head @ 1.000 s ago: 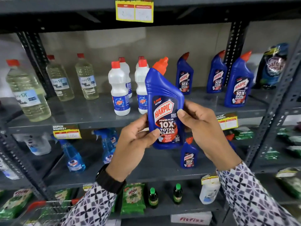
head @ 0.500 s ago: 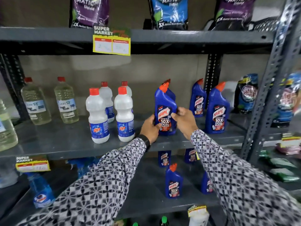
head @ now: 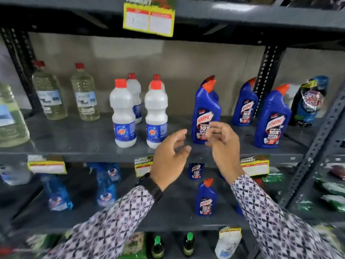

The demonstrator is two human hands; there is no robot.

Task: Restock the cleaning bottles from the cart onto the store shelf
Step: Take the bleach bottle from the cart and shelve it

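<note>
A blue Harpic bottle (head: 205, 109) with an orange cap stands upright on the grey middle shelf (head: 89, 143), in front of a second blue bottle whose cap shows just behind it. My left hand (head: 169, 157) hovers just in front of the shelf edge, fingers apart and empty. My right hand (head: 224, 144) is beside it, slightly in front of the bottle's label, fingers loosely curled and holding nothing. Two more blue Harpic bottles (head: 271, 116) stand to the right on the same shelf.
White bottles with red caps (head: 122, 113) stand left of the Harpic bottle, clear bottles (head: 85, 94) further left. A dark pouch (head: 308, 101) sits at the right by a slanted metal upright (head: 321, 139). The lower shelf holds small Harpic bottles (head: 205, 199) and blue spray bottles (head: 104, 186).
Both hands have let go of the blue Harpic bottle, which now stands on the shelf, and they have drawn back towards me. The camera has moved closer.
</note>
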